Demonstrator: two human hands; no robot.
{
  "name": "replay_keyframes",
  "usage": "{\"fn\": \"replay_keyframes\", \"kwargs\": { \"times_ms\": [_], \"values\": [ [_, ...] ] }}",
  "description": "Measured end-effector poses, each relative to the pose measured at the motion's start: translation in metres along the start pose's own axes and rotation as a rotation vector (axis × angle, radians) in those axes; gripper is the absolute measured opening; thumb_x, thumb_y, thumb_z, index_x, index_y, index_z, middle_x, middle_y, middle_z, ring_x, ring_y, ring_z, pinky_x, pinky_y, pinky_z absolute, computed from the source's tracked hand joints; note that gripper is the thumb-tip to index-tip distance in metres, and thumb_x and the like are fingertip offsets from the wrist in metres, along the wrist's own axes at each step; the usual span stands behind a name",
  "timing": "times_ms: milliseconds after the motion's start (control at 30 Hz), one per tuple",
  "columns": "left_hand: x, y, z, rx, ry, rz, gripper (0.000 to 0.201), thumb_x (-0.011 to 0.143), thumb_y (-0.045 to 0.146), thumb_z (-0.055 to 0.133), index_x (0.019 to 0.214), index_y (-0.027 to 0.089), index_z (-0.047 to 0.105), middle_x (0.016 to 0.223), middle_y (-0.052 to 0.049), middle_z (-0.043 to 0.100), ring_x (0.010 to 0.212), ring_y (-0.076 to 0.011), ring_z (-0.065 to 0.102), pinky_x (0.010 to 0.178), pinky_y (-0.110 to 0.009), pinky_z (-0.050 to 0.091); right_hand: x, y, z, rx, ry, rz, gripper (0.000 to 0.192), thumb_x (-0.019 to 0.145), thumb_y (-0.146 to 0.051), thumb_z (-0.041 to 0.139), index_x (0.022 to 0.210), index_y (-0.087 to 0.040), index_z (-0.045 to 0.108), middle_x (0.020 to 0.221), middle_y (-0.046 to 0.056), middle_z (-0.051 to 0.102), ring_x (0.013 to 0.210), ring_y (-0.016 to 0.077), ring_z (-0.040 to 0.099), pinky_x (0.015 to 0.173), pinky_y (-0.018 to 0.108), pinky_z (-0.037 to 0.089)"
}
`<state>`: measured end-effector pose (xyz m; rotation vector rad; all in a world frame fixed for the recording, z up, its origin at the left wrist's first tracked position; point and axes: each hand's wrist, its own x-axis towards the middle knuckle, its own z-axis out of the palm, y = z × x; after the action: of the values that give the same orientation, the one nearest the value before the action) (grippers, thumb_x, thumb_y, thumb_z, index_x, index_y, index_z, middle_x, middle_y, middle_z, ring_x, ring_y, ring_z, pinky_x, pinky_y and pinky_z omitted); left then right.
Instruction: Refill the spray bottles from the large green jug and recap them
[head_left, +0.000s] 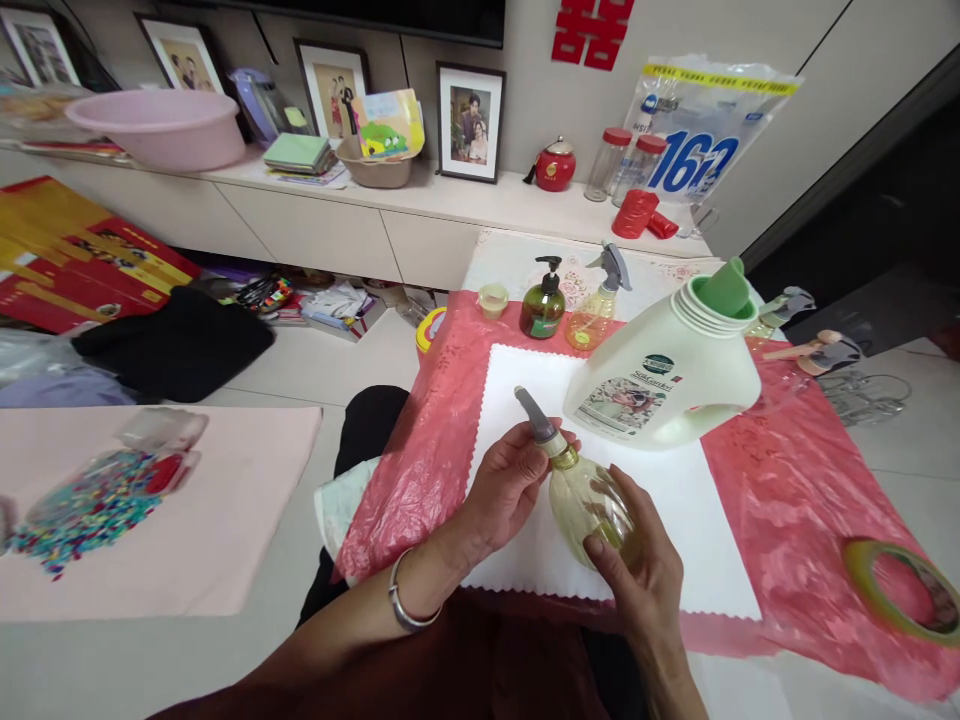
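Left hand: the left hand [504, 487] is closed around the neck of the small bottle, fingers just under the grey pump top [534, 414].
Right hand: the right hand [637, 570] is clamped on the round body of the same bottle, from below and from the side.
Small bottle: the small bottle [589, 500] is clear and yellowish, held tilted over the white sheet [675, 500], near the front edge of the table; a little greenish liquid seems to be low inside, but I cannot tell how much.
Large jug: a big pale jug [664, 375] lies tilted just behind the hands, very close to the pump top; its mouth holds a green spout [724, 290], and the content is hidden by the opaque wall.
Red plastic: a red plastic cover [795, 480] lies under the white sheet and reaches both sides.
Behind the jug: a dark green pump bottle [543, 305] stands next to a clear spray bottle [596, 305] with some orange liquid at the bottom; a small cup [493, 299] is left of them.
Right edge: a roll of tape [904, 590] lies on the red plastic, well apart from the hands.
Left side: a clear box [112, 480] of coloured small pieces lies on a pink board [225, 520].
Shelf: a pink basin [157, 125] and framed photos [470, 120] stand far behind.
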<state>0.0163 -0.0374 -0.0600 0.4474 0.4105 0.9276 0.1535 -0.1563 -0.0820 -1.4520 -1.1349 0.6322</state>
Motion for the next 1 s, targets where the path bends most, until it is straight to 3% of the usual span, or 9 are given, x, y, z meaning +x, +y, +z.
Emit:
{"fn": "replay_keyframes", "kwargs": {
  "times_ms": [333, 567, 1000],
  "values": [
    [0.004, 0.016, 0.002, 0.077, -0.003, 0.087, 0.041, 0.072, 0.034, 0.090, 0.109, 0.023, 0.076, 0.106, -0.003, 0.077, 0.107, -0.0210, 0.070, 0.105, -0.036, 0.042, -0.002, 0.003, 0.005, 0.033, -0.017, 0.036, 0.061, 0.093, -0.043, 0.076, 0.147, -0.026, 0.054, 0.141, 0.009, 0.046, 0.128, 0.0239, 0.051, 0.101, 0.026, 0.053],
    [0.006, 0.015, -0.005, 0.214, -0.055, 0.151, 0.033, 0.080, 0.035, 0.083, 0.110, 0.024, 0.076, 0.106, -0.005, 0.077, 0.106, -0.0222, 0.067, 0.096, -0.037, 0.044, 0.002, 0.001, 0.010, 0.061, -0.016, 0.012, 0.060, 0.093, -0.040, 0.076, 0.147, -0.026, 0.053, 0.140, 0.009, 0.046, 0.127, 0.0214, 0.052, 0.098, 0.022, 0.054],
    [0.005, 0.019, -0.005, 0.146, -0.056, 0.124, 0.038, 0.075, 0.037, 0.088, 0.109, 0.024, 0.076, 0.105, -0.004, 0.077, 0.107, -0.0225, 0.068, 0.100, -0.038, 0.044, -0.004, 0.011, 0.016, 0.150, -0.018, 0.025, 0.065, 0.092, -0.041, 0.076, 0.150, -0.027, 0.051, 0.144, 0.013, 0.042, 0.129, 0.0302, 0.050, 0.106, 0.040, 0.051]
  ]
}}
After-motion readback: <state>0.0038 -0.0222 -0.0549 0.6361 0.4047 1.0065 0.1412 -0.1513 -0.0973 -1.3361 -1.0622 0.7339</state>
